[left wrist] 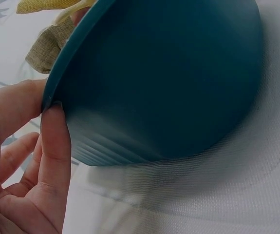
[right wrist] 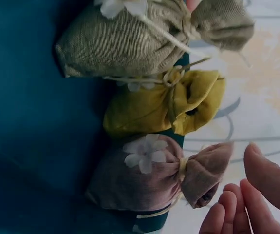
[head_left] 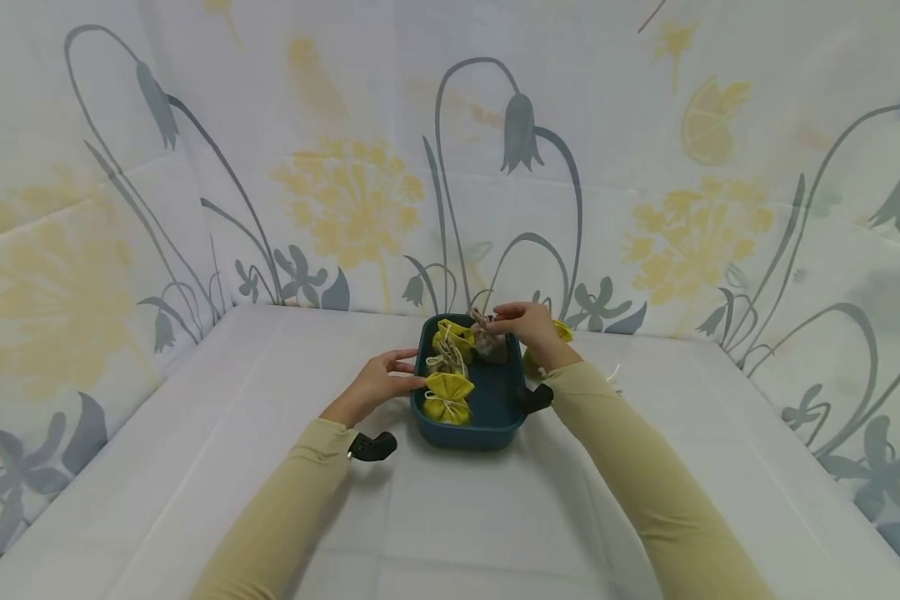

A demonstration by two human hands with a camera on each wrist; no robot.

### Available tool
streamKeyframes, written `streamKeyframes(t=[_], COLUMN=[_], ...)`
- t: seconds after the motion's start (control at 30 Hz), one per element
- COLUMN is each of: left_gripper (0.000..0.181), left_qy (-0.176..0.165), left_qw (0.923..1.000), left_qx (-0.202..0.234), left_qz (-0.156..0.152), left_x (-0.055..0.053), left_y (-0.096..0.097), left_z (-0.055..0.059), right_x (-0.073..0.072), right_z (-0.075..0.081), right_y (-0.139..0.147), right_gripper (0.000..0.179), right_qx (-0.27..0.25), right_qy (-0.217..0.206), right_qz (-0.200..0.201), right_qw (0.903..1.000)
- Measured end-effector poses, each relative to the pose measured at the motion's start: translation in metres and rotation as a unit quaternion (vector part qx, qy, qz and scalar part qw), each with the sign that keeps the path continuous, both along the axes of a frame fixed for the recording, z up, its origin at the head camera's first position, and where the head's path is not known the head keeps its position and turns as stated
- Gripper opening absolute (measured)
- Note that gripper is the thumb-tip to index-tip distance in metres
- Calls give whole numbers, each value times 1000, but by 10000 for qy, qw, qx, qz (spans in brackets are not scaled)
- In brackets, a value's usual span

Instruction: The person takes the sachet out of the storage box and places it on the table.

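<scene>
A dark teal plastic tub [head_left: 495, 396] stands on the table with several small drawstring pouches in it. My left hand [head_left: 378, 385] pinches its left rim between thumb and finger, as the left wrist view shows. Along the tub's left side are a yellow pouch [head_left: 448, 402], a grey-beige pouch [right wrist: 125, 44] and another yellow pouch [right wrist: 140, 107]. At the far end leans a mauve pouch [right wrist: 135, 175] with a white flower. Beside its gathered neck is my right hand [right wrist: 256, 200], fingers loosely bent and apart from the cloth.
Another yellow pouch [head_left: 561, 331] lies outside the tub on the right, partly behind the right hand. A white cloth [head_left: 450, 517] covers the table. Flower-printed fabric [head_left: 345, 192] hangs behind and at both sides.
</scene>
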State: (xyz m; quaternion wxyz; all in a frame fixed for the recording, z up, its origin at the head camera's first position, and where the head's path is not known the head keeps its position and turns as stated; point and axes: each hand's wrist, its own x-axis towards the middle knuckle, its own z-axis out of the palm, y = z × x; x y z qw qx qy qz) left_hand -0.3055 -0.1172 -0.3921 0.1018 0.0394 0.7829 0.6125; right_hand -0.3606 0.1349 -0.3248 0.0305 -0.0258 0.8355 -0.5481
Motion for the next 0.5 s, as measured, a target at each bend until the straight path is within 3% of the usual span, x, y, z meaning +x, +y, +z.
streamKeyframes(t=[0.17,0.37,0.5], left_gripper=[65,65,65], left_qy=[-25,-48,-82], left_qw=[9999,10000,9999], left_qx=[94,66,47], left_qz=[-40,16,46], left_x=[0,0,-1], left_y=[0,1,0], left_z=[0,1,1], right_x=[-4,-7,-11], right_z=[-2,-2,-4], right_y=[-3,-6,-7], right_gripper=[39,40,39], right_qx=[261,91,221], right_qy=[-122,-151,-173], right_qz=[11,-271,-258], right_qw=[9996,9995,9993])
